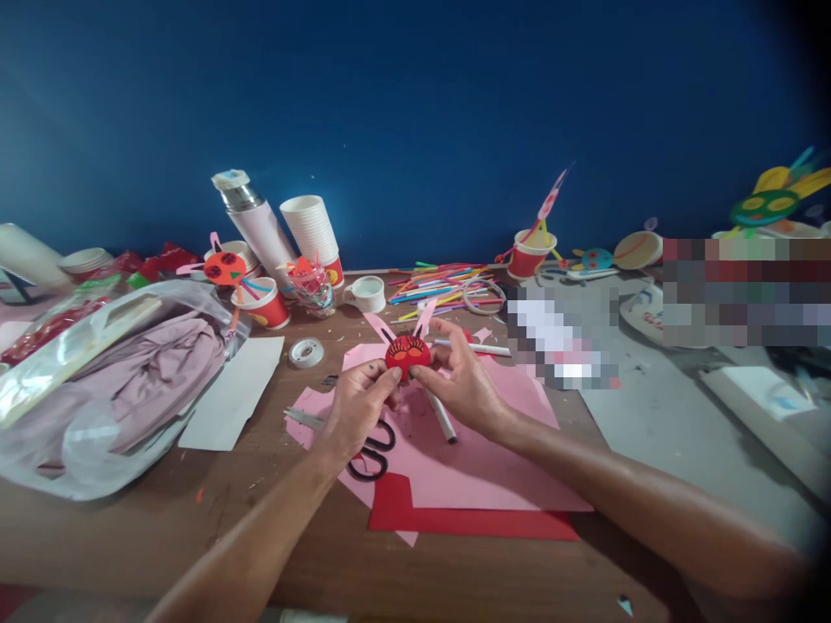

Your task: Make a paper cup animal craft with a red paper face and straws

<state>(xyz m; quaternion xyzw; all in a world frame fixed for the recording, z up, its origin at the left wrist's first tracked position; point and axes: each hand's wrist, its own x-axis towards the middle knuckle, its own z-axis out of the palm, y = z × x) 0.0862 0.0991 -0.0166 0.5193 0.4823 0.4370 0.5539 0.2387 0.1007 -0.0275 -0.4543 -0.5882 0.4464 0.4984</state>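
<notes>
Between my two hands, above the pink paper (493, 467), is a red paper rabbit face (408, 353) with long pink ears, orange eyes and black lashes. My left hand (363, 394) pinches its lower left edge between thumb and fingers. On the other side, my right hand (460, 381) grips its right edge, thumb at the bottom. Under my left hand lie scissors (371, 463) with black handles, blades pointing left. A white marker (442, 417) rests on the pink paper below the right hand. Red paper (480, 523) shows beneath the pink sheet.
Behind are a pile of coloured sticks (441, 285), a tape roll (305, 352), a white cup (367, 294), stacked paper cups (312, 234) and a flask (256, 225). Decorated cups (263, 305) stand along the wall. A plastic bag (123, 389) and white paper (234, 394) lie left.
</notes>
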